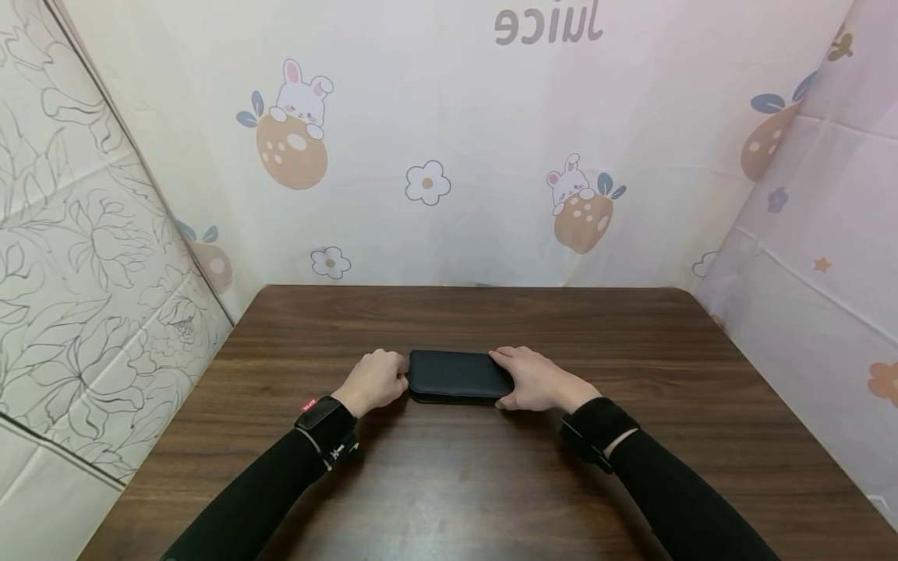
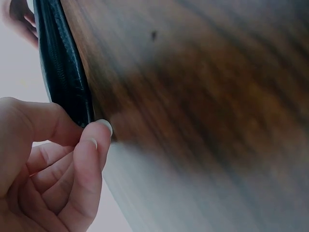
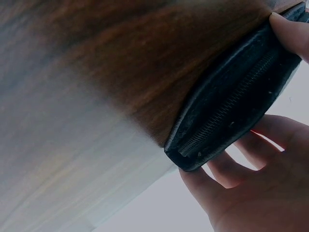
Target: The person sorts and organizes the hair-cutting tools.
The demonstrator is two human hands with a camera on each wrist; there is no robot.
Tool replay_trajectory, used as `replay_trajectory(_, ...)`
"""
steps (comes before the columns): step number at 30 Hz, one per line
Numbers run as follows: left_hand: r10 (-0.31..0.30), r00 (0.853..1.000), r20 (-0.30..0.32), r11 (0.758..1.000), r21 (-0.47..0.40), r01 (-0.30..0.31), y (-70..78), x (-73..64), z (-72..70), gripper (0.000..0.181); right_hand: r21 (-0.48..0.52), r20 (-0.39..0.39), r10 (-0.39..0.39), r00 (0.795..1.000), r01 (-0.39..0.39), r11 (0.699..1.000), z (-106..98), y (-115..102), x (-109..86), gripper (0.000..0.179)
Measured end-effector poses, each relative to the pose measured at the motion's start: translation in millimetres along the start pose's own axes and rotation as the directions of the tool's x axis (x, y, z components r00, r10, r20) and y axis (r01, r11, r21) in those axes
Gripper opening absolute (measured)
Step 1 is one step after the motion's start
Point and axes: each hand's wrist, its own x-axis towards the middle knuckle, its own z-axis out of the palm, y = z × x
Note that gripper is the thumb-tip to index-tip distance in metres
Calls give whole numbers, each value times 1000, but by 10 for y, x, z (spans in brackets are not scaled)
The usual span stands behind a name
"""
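Observation:
A black zip wallet [image 1: 459, 376] lies flat on the brown wooden table. At its left end my left hand [image 1: 377, 379] pinches with thumb and fingertips; the left wrist view shows the fingers [image 2: 89, 159] meeting at the wallet's corner, and whatever is between the tips is hidden. My right hand [image 1: 539, 380] grips the right end, thumb on the near side and fingers along the far side. In the right wrist view the closed zipper teeth [image 3: 227, 108] run along the wallet's edge between thumb and fingers.
The wooden table [image 1: 449, 483] reaches back to a pale curtain [image 1: 435, 101] printed with rabbits and fruit. A floral panel [image 1: 91, 257] stands along the left side, and another printed sheet [image 1: 821, 234] hangs on the right. Both wrists wear black straps.

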Motion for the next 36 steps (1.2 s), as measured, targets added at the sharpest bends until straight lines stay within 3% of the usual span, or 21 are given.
replay_trajectory(21, 23, 1000, -5, 1000, -14, -23, -65, 63, 6, 43, 5, 4, 1, 1000, -1, 1000, -23, -12, -17, 85)
replay_trajectory(36, -7, 1000, 16, 1000, -19, 7, -82, 90, -5, 39, -3, 1, -3, 1000, 3, 1000, 1, 16, 13, 86)
